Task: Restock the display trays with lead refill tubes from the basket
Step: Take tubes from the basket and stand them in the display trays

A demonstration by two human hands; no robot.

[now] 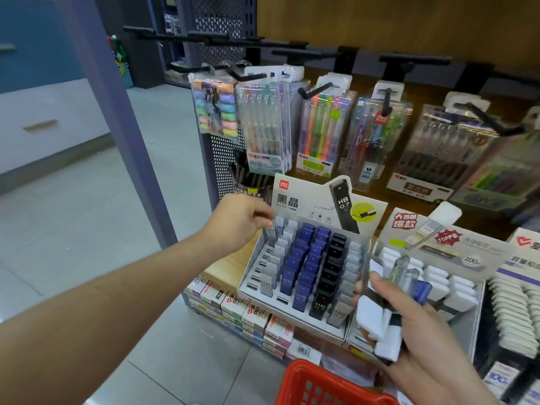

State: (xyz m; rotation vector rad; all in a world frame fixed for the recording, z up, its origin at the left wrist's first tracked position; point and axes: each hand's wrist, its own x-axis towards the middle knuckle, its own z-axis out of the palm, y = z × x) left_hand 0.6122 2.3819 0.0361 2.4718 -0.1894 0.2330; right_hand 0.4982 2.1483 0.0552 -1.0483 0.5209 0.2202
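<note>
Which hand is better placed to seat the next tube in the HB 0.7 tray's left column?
Left: the left hand pinches a grey tube at that column's back; the right hand grips a bundle of spare tubes.

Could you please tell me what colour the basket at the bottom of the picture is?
The basket is red, shown best in the head view.
</note>
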